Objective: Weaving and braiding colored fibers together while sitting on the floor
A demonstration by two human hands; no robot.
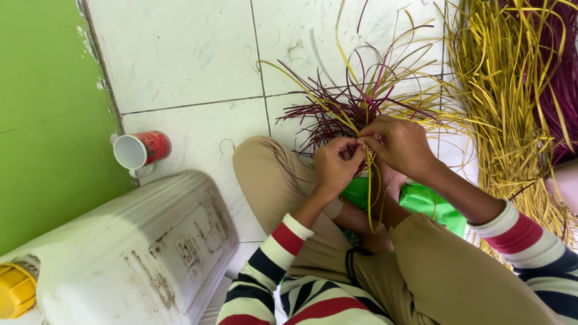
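I sit cross-legged on white floor tiles. My left hand (335,166) and my right hand (398,143) meet over my lap, both pinching the woven start of a bundle of thin strips (355,105). The strips are dark maroon and yellow and fan out upward and away from my fingers. One yellow strip (369,192) hangs down between my hands toward my legs. A green sheet (435,204) lies under my hands, partly hidden by my knees.
A big heap of loose yellow and maroon strips (512,90) lies on the floor at the right. A large white plastic jug (132,253) with a yellow cap lies on its side at the lower left. A red-and-white cup (141,150) lies tipped beside a green wall (48,120).
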